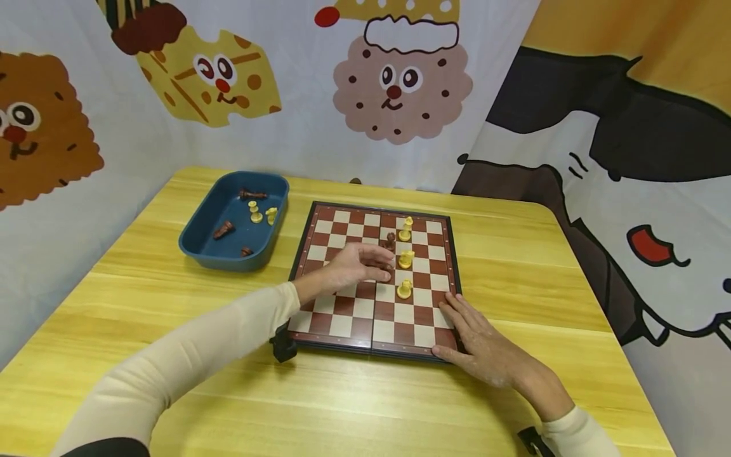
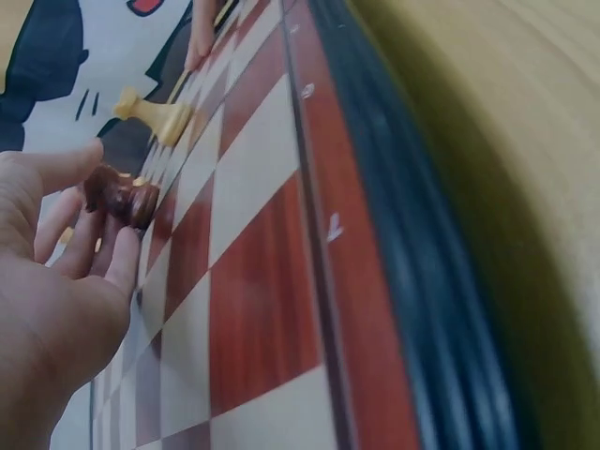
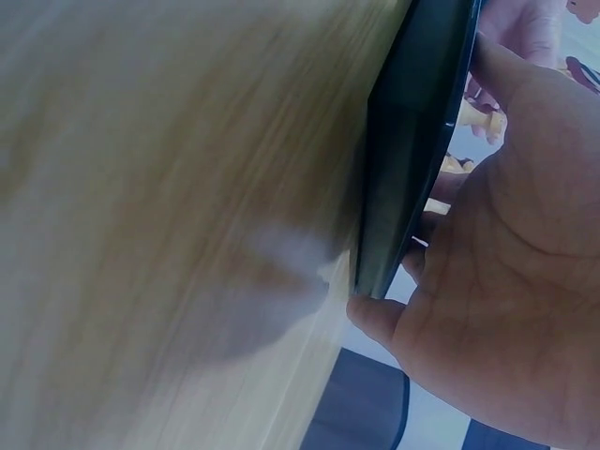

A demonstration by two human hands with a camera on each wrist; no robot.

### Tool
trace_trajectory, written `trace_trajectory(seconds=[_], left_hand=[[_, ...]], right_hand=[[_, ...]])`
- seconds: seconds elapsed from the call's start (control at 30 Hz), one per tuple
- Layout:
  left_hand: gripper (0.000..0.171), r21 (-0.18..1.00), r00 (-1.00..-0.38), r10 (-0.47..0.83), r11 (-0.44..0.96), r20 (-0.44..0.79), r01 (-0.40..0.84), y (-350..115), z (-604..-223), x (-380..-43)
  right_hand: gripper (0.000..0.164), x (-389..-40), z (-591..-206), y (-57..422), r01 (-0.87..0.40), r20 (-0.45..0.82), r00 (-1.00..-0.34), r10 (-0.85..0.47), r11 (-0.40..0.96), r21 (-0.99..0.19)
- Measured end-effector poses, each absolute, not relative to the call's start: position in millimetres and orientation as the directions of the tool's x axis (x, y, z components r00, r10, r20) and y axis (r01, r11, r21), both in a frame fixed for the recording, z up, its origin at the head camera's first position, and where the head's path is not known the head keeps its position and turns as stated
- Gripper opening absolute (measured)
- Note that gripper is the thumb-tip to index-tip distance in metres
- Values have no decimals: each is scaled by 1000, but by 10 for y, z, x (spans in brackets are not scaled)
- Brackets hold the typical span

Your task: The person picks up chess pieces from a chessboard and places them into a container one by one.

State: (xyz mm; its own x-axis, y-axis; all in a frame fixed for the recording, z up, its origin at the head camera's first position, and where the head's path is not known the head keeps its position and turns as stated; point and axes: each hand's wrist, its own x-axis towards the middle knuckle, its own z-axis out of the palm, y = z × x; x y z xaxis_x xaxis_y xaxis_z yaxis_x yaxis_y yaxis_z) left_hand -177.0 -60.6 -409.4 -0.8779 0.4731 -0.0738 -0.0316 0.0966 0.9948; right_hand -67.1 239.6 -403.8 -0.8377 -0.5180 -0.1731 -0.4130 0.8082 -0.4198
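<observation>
My left hand point(image 1: 356, 265) reaches over the chessboard point(image 1: 422, 317), with thumb and fingers round a brown chess knight point(image 2: 122, 197). The knight's base is at the board surface; my fingers partly hide it. Just beyond stands another brown piece point(image 1: 390, 241). To the right, three yellow pieces stand in a column: a far one point(image 1: 405, 230), a middle one point(image 1: 406, 259) and a near one point(image 1: 405, 289). My right hand point(image 1: 485, 343) rests on the board's right edge near the front corner, its fingers extended over the rim.
A blue tray point(image 1: 191, 247) stands left of the board and holds several brown and yellow chess pieces. The wooden table point(image 1: 514, 254) carries everything. Behind it hangs a white cloth point(image 1: 308, 95) printed with cartoon figures.
</observation>
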Motion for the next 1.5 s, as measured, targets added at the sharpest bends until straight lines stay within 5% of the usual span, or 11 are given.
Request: trace_trajectory(seconds=[0.43,1.5], left_hand=[[22,960,-928,371,268,-28,78,-552,-4161,-1753],[16,982,-941,339,174,12,75,-511,-4208,-1747]], right_hand=[[87,-663,-4049,2387,-415,-170,-838,-518,808,-419],[86,-650,-4037,2383,-407,-166,-842,-514,805,-431]])
